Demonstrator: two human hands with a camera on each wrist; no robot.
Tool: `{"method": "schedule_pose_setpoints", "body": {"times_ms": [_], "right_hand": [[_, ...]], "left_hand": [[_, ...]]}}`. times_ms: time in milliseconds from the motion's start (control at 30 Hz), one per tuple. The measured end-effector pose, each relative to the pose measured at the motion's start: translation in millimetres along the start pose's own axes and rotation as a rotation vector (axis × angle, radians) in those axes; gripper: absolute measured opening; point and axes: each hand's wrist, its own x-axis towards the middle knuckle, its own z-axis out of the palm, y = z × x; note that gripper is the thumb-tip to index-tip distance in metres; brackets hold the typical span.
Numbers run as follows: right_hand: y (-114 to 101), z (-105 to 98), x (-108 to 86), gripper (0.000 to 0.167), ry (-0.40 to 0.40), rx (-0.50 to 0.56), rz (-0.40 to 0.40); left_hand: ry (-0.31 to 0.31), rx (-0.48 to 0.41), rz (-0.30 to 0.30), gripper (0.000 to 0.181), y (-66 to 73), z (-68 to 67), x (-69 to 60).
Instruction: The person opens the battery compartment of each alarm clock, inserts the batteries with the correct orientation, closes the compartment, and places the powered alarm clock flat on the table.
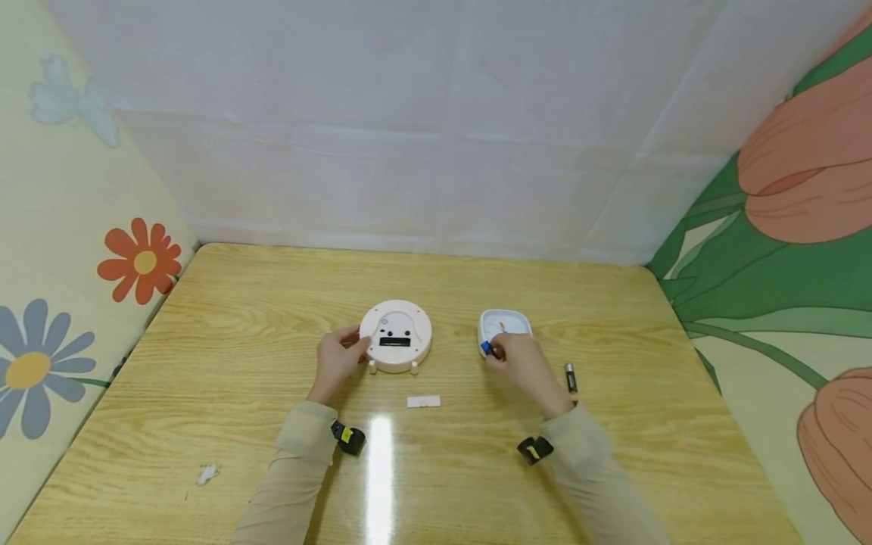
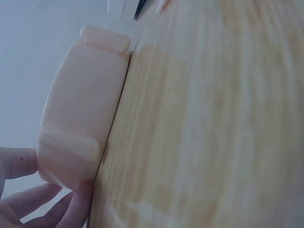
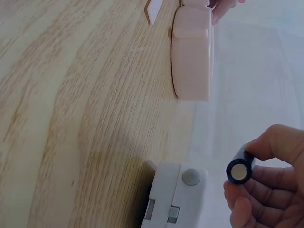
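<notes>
A round pale-pink clock (image 1: 395, 322) lies with its back up, two small feet towards me and its dark battery slot uncovered. My left hand (image 1: 337, 359) grips its left edge, thumb on the upper side and fingers along the rim in the left wrist view. Between thumb and fingers, my right hand (image 1: 523, 365) pinches a blue battery (image 3: 239, 171), its flat end facing the wrist camera. Just beneath that hand is a small square white-and-blue clock (image 1: 504, 319), partly hidden by it in the head view. A thin whitish cover (image 1: 424, 401) lies in front of the round clock.
A black battery (image 1: 571, 378) lies on the wooden table (image 1: 225, 363), right of the square clock. A small white scrap (image 1: 207, 474) is at the near left. A white sheet (image 1: 422, 136) hangs behind the table, with flower-printed panels at both sides.
</notes>
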Motion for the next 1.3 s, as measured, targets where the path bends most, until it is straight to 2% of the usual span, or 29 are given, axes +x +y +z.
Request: {"method": "schedule_pose_setpoints", "body": {"times_ms": [300, 600, 867, 1067, 1300], "right_hand": [[-9, 6, 5.5, 0.017, -0.004, 0.045, -0.022], [-19, 13, 11.7, 0.020, -0.002, 0.021, -0.051], [-30, 16, 18.9, 0.017, -0.038, 0.062, -0.027], [-38, 21, 24.8, 0.015, -0.043, 0.079, -0.044], [-45, 25, 32.5, 0.010, -0.088, 0.077, -0.050]], "left_hand": [[-0.007, 0.008, -0.020, 0.037, 0.3, -0.1, 0.1], [0.002, -0.004, -0.012, 0.036, -0.6, 0.4, -0.3], [0.003, -0.004, -0.012, 0.037, 0.4, -0.1, -0.6], [0.002, 0.004, -0.021, 0.037, 2.0, 0.6, -0.9], [0.008, -0.002, -0.024, 0.038, 2.4, 0.3, -1.0]]}}
